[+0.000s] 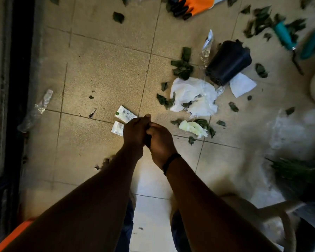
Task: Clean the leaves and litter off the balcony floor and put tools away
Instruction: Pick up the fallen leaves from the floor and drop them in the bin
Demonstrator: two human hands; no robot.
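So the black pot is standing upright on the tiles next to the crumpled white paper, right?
Not quite. The head view shows the black pot lying tipped on its side, not upright. It is indeed on the tiles next to the crumpled white paper.

My 2 forearms are bare, with no sleeves. A thin black band [171,163] circles my right wrist. I wear dark blue trousers [126,233].

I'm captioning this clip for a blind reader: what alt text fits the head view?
A person's left hand and right hand are clasped together above a tiled balcony floor strewn with green leaves. Crumpled white paper, a tipped black plastic pot, two white packets and teal-handled garden tools also lie there.
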